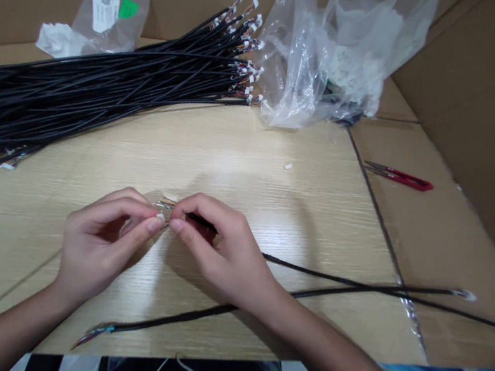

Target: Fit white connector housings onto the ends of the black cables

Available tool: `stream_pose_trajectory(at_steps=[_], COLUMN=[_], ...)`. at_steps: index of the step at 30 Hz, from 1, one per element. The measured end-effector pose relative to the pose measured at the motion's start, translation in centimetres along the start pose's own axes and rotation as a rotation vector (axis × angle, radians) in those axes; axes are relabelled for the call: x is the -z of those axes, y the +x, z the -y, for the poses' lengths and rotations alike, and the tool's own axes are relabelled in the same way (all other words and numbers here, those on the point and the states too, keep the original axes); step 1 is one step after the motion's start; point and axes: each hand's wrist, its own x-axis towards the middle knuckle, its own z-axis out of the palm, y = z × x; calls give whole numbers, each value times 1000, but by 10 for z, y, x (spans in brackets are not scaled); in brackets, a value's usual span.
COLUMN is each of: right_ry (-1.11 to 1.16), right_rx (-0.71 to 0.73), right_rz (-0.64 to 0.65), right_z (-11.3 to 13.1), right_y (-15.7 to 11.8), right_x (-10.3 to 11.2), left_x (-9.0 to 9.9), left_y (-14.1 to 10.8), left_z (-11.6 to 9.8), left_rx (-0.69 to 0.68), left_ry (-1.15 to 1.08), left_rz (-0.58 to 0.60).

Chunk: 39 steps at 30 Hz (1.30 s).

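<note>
Near the middle of the table, my left hand point(99, 236) pinches a small white connector point(160, 216) between thumb and forefinger. My right hand point(230, 249), close beside it, is closed on the thin coloured wires point(167, 202) at the end of a black cable point(300, 269). That cable runs from under the right palm towards the right edge. One wire reaches across the small gap between the fingertips; whether it sits inside the connector is too small to tell. A second black cable point(173, 317) with loose coloured wire ends lies below, passing under my right forearm.
A large bundle of black cables point(117, 81) with white connectors lies at the back left. Behind it is a labelled plastic bag point(115, 11). Clear bags point(297, 61) with white parts stand at the back. Red-handled snips point(403, 177) rest on cardboard, right. A small white piece point(287, 166) lies mid-table.
</note>
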Motion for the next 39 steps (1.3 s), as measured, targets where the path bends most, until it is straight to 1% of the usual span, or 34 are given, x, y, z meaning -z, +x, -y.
stream_pose_trajectory(at_steps=[16, 22, 30, 34, 36, 39], right_ry=[21, 13, 2, 10, 6, -5], right_rx=[81, 73, 72, 64, 66, 76], right_rz=[-15, -25, -34, -33, -35, -35], right_z=[-6, -5, -6, -7, -7, -6], right_y=[0, 0, -3, -2, -1, -1], right_x=[-5, -4, -9, -10, -9, -7], left_x=[0, -3, -8, -6, -5, -3], left_y=[-3, -3, -4, -3, -3, -4], left_z=[1, 3, -1, -1, 0, 5], left_rx=[-31, -61, -62, -7, 68, 185], left_ry=[13, 23, 25, 20, -26, -160], left_rz=[-22, -31, -70, -65, -45, 2])
